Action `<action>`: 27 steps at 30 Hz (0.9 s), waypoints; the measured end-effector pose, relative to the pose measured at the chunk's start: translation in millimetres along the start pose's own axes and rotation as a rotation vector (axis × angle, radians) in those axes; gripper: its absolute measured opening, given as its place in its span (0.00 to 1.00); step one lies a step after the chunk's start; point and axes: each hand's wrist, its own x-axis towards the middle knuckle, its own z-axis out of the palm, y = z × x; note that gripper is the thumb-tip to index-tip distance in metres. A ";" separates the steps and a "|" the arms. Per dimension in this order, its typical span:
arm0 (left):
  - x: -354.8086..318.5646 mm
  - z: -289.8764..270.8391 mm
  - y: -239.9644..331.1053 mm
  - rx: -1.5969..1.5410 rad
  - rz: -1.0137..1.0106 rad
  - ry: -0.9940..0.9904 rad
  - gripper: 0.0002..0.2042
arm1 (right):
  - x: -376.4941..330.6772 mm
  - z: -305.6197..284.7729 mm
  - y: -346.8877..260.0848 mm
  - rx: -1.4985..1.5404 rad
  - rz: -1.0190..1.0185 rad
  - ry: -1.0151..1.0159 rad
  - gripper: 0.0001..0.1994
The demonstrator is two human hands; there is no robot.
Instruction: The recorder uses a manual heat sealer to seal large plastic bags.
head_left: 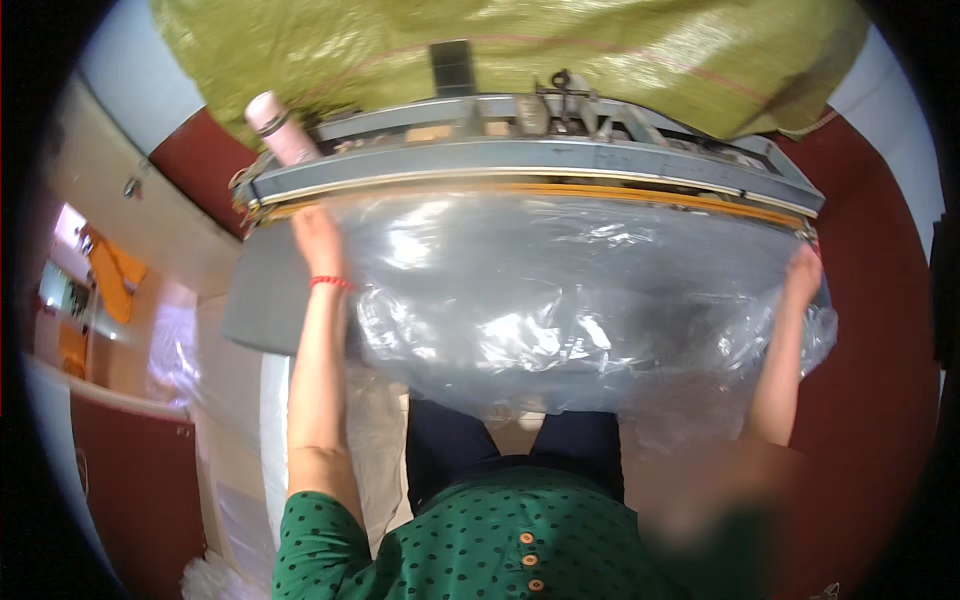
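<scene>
Across the grey sealing machine [520,160] a large clear plastic bag [560,300] lies stretched, its open edge up against the sealing bar, seemingly not yet sealed. Left hand [316,238] and right hand [803,268] each pinch a bag corner. Bag contents: nothing clearly discernible. Pink bottle [280,128] stands beside the machine.

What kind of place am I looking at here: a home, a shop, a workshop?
Likely a small packing workshop. Both hands, left hand and right hand, hold a clear plastic bag at a long grey sealing machine, with a green woven sack behind it.
</scene>
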 end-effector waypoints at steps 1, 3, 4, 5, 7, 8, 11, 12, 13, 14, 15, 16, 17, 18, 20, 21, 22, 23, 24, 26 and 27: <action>-16.7 19.1 21.0 0.214 0.180 0.055 0.10 | 19.5 -17.3 21.3 -0.223 -0.224 0.056 0.08; -3.9 11.5 -5.8 0.315 0.268 0.019 0.09 | 17.0 13.6 40.8 -0.351 -0.349 -0.026 0.09; 9.7 -2.0 -31.2 0.389 0.236 0.056 0.09 | 4.1 42.9 42.6 -0.298 -0.183 -0.124 0.09; 23.9 -9.5 -49.8 0.358 0.166 0.036 0.09 | -4.0 66.1 40.8 -0.229 -0.164 -0.116 0.09; 32.9 -2.0 -56.3 0.324 0.204 0.048 0.09 | -11.3 90.1 25.8 -0.129 -0.170 -0.083 0.09; 41.4 0.1 -65.3 0.315 0.206 0.069 0.09 | -10.9 96.0 23.9 -0.134 -0.170 -0.076 0.09; 48.9 10.6 -76.0 0.310 0.183 0.015 0.09 | -4.7 100.9 22.4 -0.205 -0.101 -0.046 0.09; 47.2 11.9 -70.2 0.286 0.145 0.005 0.09 | -4.4 101.0 23.0 -0.233 -0.124 -0.005 0.10; 47.3 11.9 -70.2 0.259 0.100 -0.016 0.09 | -4.6 101.2 23.6 -0.260 -0.145 0.034 0.10; 48.1 11.9 -71.9 0.234 0.054 -0.036 0.09 | -5.0 101.5 24.2 -0.287 -0.167 0.073 0.11; 49.0 10.1 -73.3 0.236 0.053 -0.040 0.09 | -6.0 104.2 23.1 -0.290 -0.164 0.073 0.11; 49.9 8.0 -74.7 0.216 0.076 0.019 0.08 | -7.0 106.6 21.7 -0.258 -0.177 0.090 0.11; 50.5 6.6 -76.4 0.196 0.098 0.079 0.07 | -7.5 108.0 19.5 -0.226 -0.191 0.106 0.10; 49.0 9.0 -68.1 0.197 0.095 0.072 0.07 | -6.0 105.0 16.5 -0.233 -0.187 0.107 0.10; 44.2 17.2 -44.6 -0.128 -0.236 0.198 0.06 | -3.8 96.0 12.8 -0.022 -0.013 0.131 0.09; 45.7 16.7 -45.1 -0.142 -0.211 0.205 0.05 | -5.2 97.3 10.7 -0.021 -0.010 0.129 0.09; 45.6 17.8 -45.3 -0.141 -0.209 0.206 0.05 | -7.1 97.9 8.4 -0.006 -0.012 0.158 0.08; 44.6 20.1 -45.2 -0.157 -0.216 0.236 0.04 | -8.9 96.8 5.4 0.009 -0.016 0.190 0.07; 42.8 22.2 -43.1 -0.175 -0.223 0.263 0.04 | -11.0 93.8 1.2 0.008 -0.015 0.194 0.07; 51.4 8.9 -60.1 -0.128 -0.199 0.122 0.03 | -15.8 90.3 -8.6 0.053 0.024 0.105 0.07; 51.9 7.6 -67.1 -0.085 -0.187 -0.029 0.03 | -13.8 76.6 -15.2 0.050 0.020 0.113 0.07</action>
